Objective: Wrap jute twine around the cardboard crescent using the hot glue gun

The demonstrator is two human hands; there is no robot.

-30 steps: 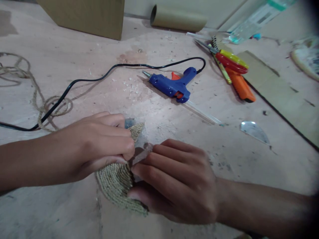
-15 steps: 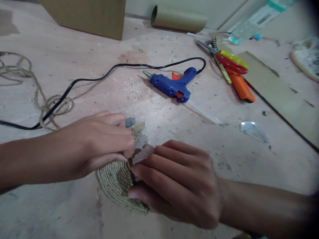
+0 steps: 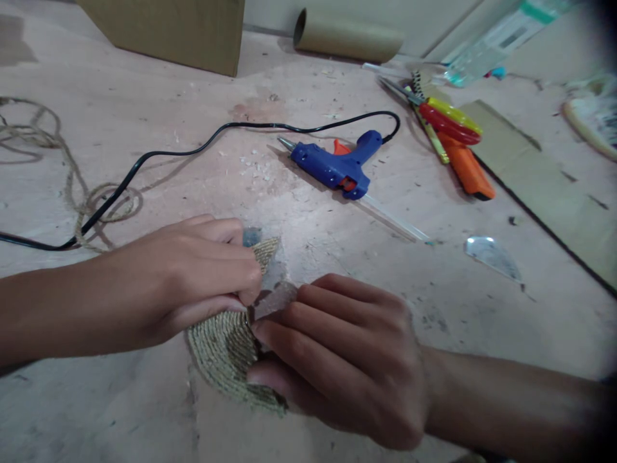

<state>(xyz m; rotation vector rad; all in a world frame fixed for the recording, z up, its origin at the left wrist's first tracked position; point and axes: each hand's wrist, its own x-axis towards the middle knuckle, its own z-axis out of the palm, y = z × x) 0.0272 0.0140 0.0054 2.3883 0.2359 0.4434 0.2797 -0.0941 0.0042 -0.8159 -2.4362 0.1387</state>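
A curved piece covered in rows of tan twine (image 3: 224, 357) rests on the table in the lower middle. My left hand (image 3: 202, 267) is closed over its upper part, and a pointed end sticks out past the fingers. At its right edge my right hand (image 3: 347, 354) pinches with thumb and fingertips. The fingers hide most of that edge. Beyond both hands lies a blue glue gun (image 3: 330, 164) with an orange trigger and a clear glue stick, its nozzle pointing left.
Loose twine (image 3: 72, 167) and a black cable (image 3: 187, 153) cross the left side. Behind are a cardboard piece (image 3: 193, 32) and a cardboard tube (image 3: 347, 35). Pliers (image 3: 450, 120), an orange-handled tool (image 3: 465, 167), a clear plastic piece (image 3: 492, 256) and a cardboard strip (image 3: 554, 180) lie right.
Both hands keep their grip on the twine-covered piece. The right hand has shifted very slightly downward; little else differs.
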